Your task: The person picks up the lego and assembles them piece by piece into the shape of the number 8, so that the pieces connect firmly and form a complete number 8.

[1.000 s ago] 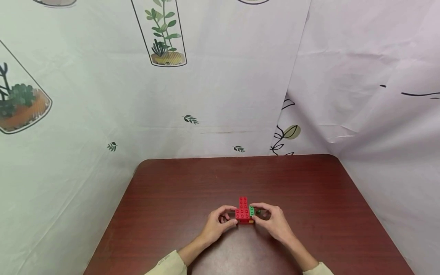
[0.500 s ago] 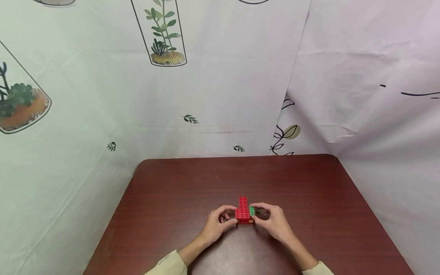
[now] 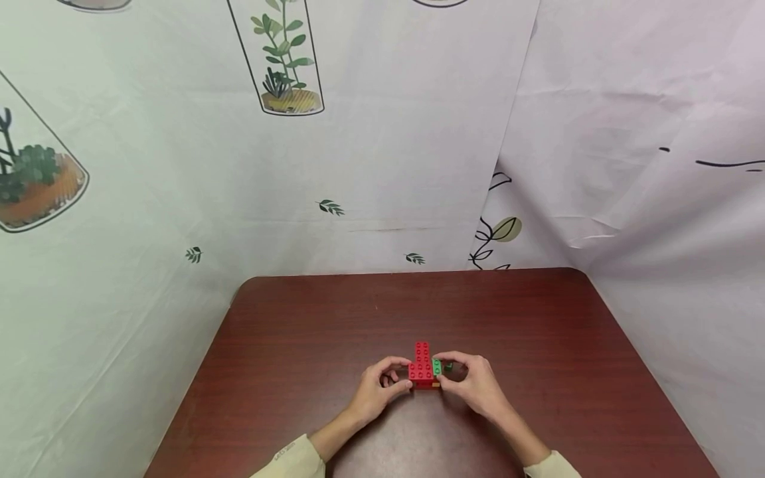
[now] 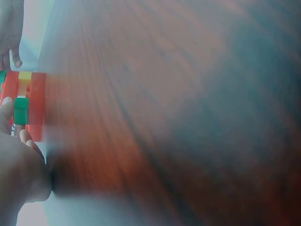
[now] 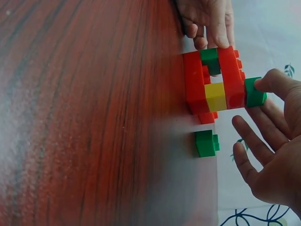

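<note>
A block structure stands on the table, its red top (image 3: 421, 372) studded; the right wrist view shows red layers with a yellow block (image 5: 215, 96) and a green block (image 5: 210, 60) between them. My left hand (image 3: 372, 394) grips the structure's left side between thumb and fingers. In my right hand (image 3: 480, 390), thumb and index finger pinch a small green block (image 5: 255, 92) at the top right end of the structure. Whether that block is fully seated cannot be told. The left wrist view shows my left hand (image 4: 23, 172) beside a green block (image 4: 21, 111).
A loose green block (image 5: 205, 143) lies on the table to the right of the structure, partly behind my right hand in the head view. The brown table (image 3: 311, 325) meets a patterned white cloth (image 3: 382, 166) at its back and sides.
</note>
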Tool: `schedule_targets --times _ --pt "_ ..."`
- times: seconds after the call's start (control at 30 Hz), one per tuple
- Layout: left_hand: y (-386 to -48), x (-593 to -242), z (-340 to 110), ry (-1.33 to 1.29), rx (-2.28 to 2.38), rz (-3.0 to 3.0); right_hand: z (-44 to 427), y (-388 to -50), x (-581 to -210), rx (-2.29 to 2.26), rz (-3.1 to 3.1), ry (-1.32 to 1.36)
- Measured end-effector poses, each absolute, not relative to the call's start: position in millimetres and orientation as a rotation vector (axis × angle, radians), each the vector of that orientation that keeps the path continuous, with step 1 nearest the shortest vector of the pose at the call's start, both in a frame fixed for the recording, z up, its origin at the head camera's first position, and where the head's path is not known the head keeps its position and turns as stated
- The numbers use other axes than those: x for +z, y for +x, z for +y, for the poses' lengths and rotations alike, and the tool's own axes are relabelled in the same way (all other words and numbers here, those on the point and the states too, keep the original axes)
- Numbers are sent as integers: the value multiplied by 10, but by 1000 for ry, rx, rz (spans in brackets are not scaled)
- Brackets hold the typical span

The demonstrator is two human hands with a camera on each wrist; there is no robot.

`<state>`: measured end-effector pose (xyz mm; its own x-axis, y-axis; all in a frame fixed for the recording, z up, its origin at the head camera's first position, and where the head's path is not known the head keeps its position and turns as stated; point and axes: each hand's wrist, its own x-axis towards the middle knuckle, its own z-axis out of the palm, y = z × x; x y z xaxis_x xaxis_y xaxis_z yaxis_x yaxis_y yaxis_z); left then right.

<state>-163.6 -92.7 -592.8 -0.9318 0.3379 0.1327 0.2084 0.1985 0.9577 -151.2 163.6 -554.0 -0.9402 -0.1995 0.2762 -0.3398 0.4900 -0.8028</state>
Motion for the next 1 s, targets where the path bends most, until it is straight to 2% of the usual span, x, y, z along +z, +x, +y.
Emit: schedule_targets --times 0.53,1.0 --pt "-1642 -5941 -923 532 1843 2362 1700 -1564 -5642 1706 -2503 549" --pt "-1638 -5943 -922 530 1835 2373 1701 -1569 -5703 1750 -2440 550"
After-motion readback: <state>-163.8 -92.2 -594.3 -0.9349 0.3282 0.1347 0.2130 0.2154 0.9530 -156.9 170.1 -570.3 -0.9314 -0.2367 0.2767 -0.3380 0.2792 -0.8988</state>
